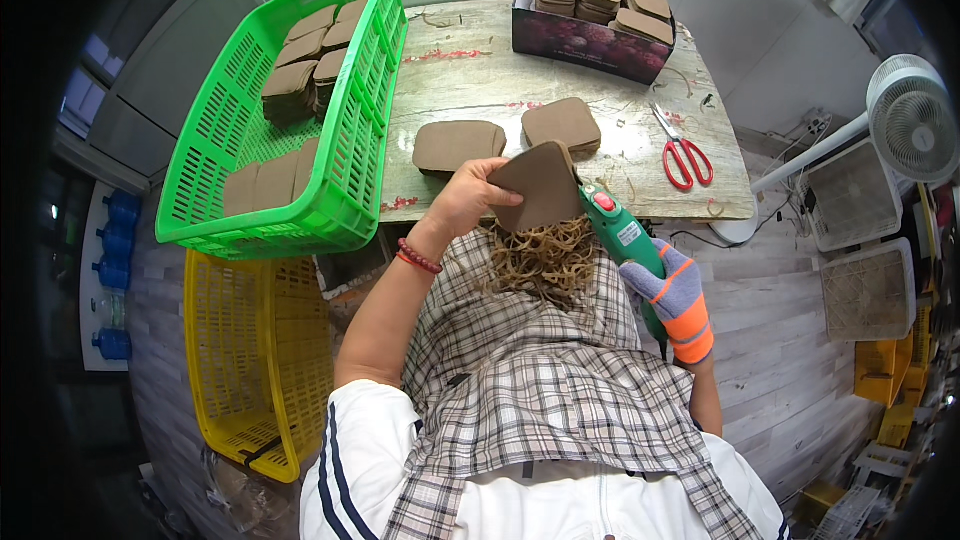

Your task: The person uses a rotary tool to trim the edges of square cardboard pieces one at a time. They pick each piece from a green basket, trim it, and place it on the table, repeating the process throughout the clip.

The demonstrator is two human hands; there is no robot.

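Between the thumb and fingers of my left hand (pixel 470 195) is a brown rounded-square pad (pixel 540 185), tilted up over my lap. My right hand (pixel 672 295), in a grey and orange glove, wraps round a green electric hand trimmer (pixel 615 225) with a red button. The tool's head meets or nearly meets the pad's right edge; the exact contact is too small to tell. Below the pad, a heap of curly brown trimmings (pixel 548 260) lies on my checked apron (pixel 540 390). Two stacks of similar pads, a left stack (pixel 458 145) and a right stack (pixel 562 125), sit on the table just beyond.
A green plastic crate (pixel 345 195) holding pads stands at the table's left. At the back right is a dark box (pixel 590 48) of pads. Red-handled scissors (pixel 686 160) lie on the wooden table (pixel 450 80). A yellow crate (pixel 235 350) is on the floor; a white fan (pixel 910 120) stands right.
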